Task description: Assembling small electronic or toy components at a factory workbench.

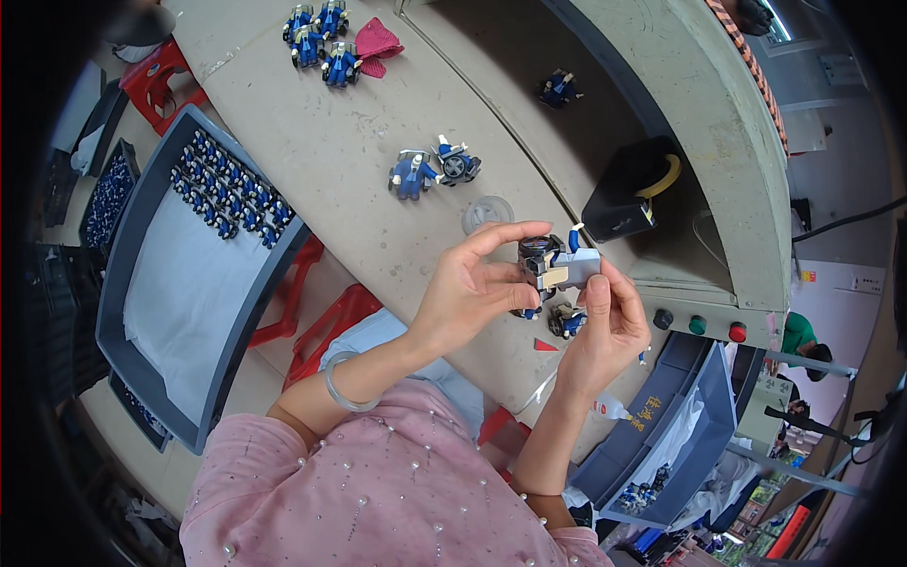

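Head view, figurine (554,275) between left grip (469,295), right grip (607,329)

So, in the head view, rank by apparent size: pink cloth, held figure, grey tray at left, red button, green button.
1. Grey tray
2. Held figure, partly covered
3. Pink cloth
4. Red button and green button: too alike to rank

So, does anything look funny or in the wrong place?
Maybe: one blue toy figure is alone inside the grey machine, apart from those on the table. A small red triangle lying loose near the right hand's fingers looks odd too.
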Action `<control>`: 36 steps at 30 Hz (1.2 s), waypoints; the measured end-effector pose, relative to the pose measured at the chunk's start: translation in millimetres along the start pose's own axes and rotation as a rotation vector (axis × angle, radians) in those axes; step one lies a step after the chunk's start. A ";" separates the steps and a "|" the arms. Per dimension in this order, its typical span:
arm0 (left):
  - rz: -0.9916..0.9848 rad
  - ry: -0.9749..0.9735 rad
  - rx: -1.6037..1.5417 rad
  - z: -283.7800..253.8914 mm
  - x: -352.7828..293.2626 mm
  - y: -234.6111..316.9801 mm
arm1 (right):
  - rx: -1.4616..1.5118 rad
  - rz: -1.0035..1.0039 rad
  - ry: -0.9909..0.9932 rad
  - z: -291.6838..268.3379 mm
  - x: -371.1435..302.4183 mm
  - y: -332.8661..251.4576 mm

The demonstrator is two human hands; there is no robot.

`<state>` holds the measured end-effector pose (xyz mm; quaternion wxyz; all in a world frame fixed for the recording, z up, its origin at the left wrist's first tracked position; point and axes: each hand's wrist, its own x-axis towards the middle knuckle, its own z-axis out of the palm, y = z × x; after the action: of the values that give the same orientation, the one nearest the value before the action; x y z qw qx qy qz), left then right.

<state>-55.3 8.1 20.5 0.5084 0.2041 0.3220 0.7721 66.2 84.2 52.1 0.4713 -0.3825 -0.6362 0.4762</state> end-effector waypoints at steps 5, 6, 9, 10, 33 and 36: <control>-0.017 -0.016 0.022 -0.6 -0.7 0.8 | -0.009 0.016 0.005 -1.5 -0.5 1.9; 0.000 -0.016 0.027 -0.5 -0.7 0.3 | -0.009 0.017 0.005 -1.7 -0.7 1.9; 0.013 -0.004 0.012 2.0 -0.1 0.3 | -0.005 0.014 0.009 -2.7 -0.6 2.8; 0.008 0.009 -0.008 3.0 0.1 0.3 | 0.000 0.016 0.009 -3.7 -0.4 3.7; -0.325 -0.091 -0.180 5.5 1.0 4.6 | 0.037 -0.101 -0.031 -4.4 12.2 4.0; -0.335 -0.104 -0.211 2.4 1.2 2.9 | 0.295 0.104 -0.159 -11.3 13.6 7.9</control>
<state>-56.1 9.2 24.3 0.6643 0.1329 0.2418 0.6947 73.8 101.7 48.8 0.4452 -0.3026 -0.5742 0.6169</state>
